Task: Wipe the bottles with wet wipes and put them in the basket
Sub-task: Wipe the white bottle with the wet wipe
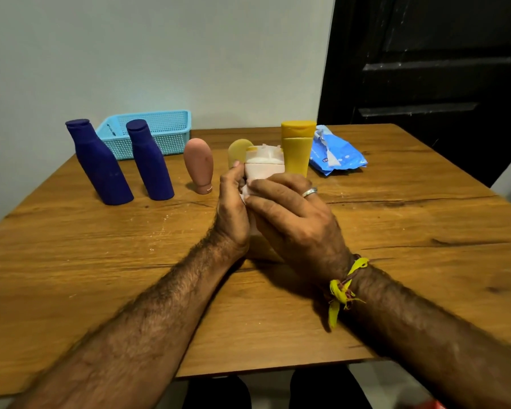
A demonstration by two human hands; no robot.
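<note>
A pale pinkish-white bottle [263, 165] stands at the table's middle, held between both hands. My left hand [233, 208] grips its left side. My right hand [292, 219] wraps over its front and presses a white wet wipe [245, 196] against it. Two dark blue bottles [99, 165] [149, 162] stand at the left, and a brownish-pink tube [199, 165] stands on its cap beside them. A pale yellow bottle [239, 152] peeks out behind the held one. To its right stands a yellow tube [297, 147]. The light blue basket [171, 128] sits at the back left.
A blue pack of wet wipes [337, 154] lies at the back right of the wooden table [410, 231]. A pale wall is behind the table and a dark door stands at the right. The table's front edge is near my forearms.
</note>
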